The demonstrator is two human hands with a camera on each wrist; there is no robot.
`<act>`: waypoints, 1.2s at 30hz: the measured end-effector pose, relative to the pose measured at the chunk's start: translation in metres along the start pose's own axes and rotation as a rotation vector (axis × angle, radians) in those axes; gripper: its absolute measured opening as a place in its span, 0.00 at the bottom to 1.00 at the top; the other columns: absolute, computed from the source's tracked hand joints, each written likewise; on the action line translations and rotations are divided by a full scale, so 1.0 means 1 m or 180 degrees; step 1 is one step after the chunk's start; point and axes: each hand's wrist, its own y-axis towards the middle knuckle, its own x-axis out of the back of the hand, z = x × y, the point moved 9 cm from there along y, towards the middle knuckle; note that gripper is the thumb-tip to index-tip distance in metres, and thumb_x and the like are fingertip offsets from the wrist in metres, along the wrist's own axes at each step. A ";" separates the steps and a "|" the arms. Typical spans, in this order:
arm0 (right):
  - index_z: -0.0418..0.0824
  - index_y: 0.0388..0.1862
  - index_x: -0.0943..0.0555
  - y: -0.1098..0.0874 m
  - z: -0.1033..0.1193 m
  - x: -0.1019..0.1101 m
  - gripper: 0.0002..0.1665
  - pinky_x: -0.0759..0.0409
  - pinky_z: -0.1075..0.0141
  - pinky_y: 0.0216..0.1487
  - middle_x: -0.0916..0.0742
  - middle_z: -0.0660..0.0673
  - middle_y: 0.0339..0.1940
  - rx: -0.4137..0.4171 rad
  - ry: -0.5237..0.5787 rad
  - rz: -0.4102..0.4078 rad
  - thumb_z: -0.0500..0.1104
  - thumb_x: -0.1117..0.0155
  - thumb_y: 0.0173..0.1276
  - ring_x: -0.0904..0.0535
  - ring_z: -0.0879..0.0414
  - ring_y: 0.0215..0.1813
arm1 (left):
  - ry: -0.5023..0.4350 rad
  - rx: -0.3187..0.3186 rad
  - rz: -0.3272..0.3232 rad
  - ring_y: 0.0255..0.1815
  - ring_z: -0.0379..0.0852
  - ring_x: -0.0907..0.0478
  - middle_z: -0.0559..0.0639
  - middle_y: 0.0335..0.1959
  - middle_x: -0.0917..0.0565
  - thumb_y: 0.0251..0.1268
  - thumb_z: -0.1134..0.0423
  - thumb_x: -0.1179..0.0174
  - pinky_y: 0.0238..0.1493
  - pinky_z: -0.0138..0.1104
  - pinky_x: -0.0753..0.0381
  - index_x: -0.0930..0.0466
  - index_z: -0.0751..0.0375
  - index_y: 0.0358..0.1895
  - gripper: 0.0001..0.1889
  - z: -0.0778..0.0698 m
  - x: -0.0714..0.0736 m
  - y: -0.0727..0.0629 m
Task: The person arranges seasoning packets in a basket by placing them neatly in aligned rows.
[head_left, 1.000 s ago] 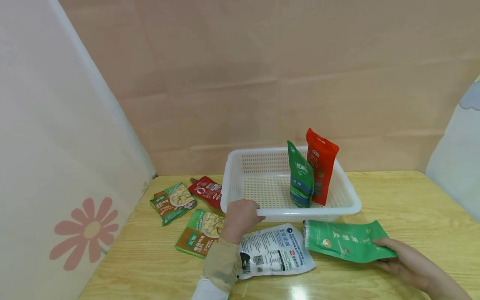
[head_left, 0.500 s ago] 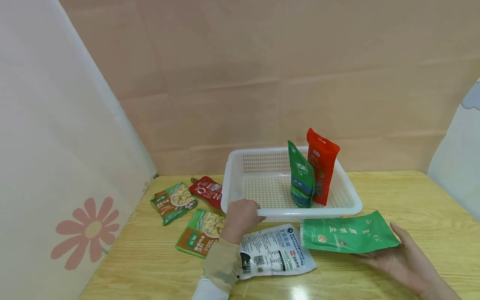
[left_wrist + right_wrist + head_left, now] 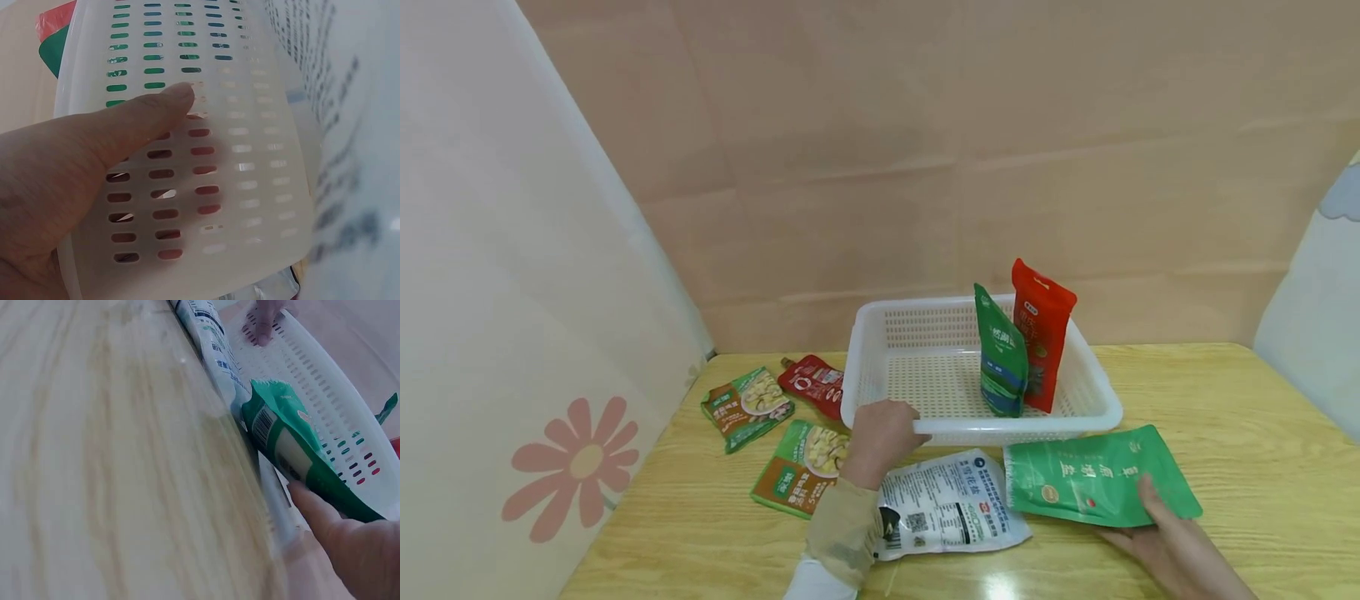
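My left hand (image 3: 882,437) grips the front rim of a white plastic basket (image 3: 1030,425) near its left corner. In the left wrist view, the thumb (image 3: 137,122) lies over the slotted wall and the fingers show through the slots behind it. At the right, my right hand (image 3: 1168,537) holds a green bag of salt (image 3: 1075,479) by its right end, thumb on top and fingers underneath, mostly hidden. The bag lies lengthwise just in front of the basket, its crimped end pointing left. Its barcoded back (image 3: 262,425) shows in the right wrist view.
A white bag of salt (image 3: 955,500) lies in front of the basket. Inside the basket stand a green pouch (image 3: 1002,358) and a red packet (image 3: 1045,333). At left lie two green-brown seasoning packets (image 3: 748,407) (image 3: 801,467) and a red spouted pouch (image 3: 814,383).
The green bag's right end rose, then came down again, and its face has turned. My right hand moved left, its thumb now over the bag's face. The left hand stayed on the rim.
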 end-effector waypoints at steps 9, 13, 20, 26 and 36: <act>0.81 0.58 0.83 0.000 0.003 0.000 0.25 0.34 0.49 0.70 0.23 0.48 0.66 0.0407 0.0916 -0.0022 0.59 0.86 0.75 0.28 0.48 0.68 | 0.0063 -0.0036 -0.0069 0.16 0.38 0.31 0.41 0.16 0.19 0.49 0.46 0.30 0.19 0.33 0.31 0.16 0.49 0.21 0.12 0.000 0.000 -0.002; 0.77 0.69 0.45 -0.002 0.007 -0.006 0.30 0.39 0.48 0.72 0.24 0.45 0.67 0.0474 0.1139 0.0141 0.60 0.88 0.75 0.30 0.46 0.70 | 0.0111 -0.0032 -0.0089 0.17 0.38 0.30 0.41 0.16 0.19 0.48 0.46 0.30 0.19 0.33 0.31 0.15 0.48 0.21 0.12 0.000 0.000 -0.002; 0.48 0.64 0.29 -0.007 0.010 -0.022 0.46 0.45 0.48 0.75 0.26 0.42 0.68 0.0286 0.1446 0.0217 0.65 0.92 0.71 0.34 0.44 0.72 | 0.0098 -0.0025 -0.0066 0.17 0.38 0.30 0.41 0.16 0.18 0.48 0.45 0.30 0.19 0.33 0.31 0.14 0.48 0.22 0.12 0.000 -0.001 -0.001; 0.50 0.68 0.33 -0.015 0.008 -0.042 0.53 0.49 0.52 0.77 0.29 0.45 0.72 0.0033 0.1292 0.0443 0.68 1.00 0.65 0.39 0.47 0.75 | 0.0060 -0.0010 -0.0053 0.17 0.38 0.31 0.42 0.17 0.18 0.49 0.46 0.30 0.19 0.34 0.30 0.14 0.48 0.23 0.11 -0.001 0.001 -0.002; 0.47 0.68 0.33 -0.023 -0.001 -0.062 0.56 0.53 0.60 0.78 0.31 0.43 0.73 -0.0369 0.1390 0.0453 0.73 0.95 0.61 0.42 0.48 0.77 | -0.0087 -0.0024 0.0019 0.26 0.40 0.22 0.42 0.29 0.13 0.45 0.40 0.30 0.28 0.34 0.26 0.14 0.48 0.38 0.20 0.001 -0.005 -0.001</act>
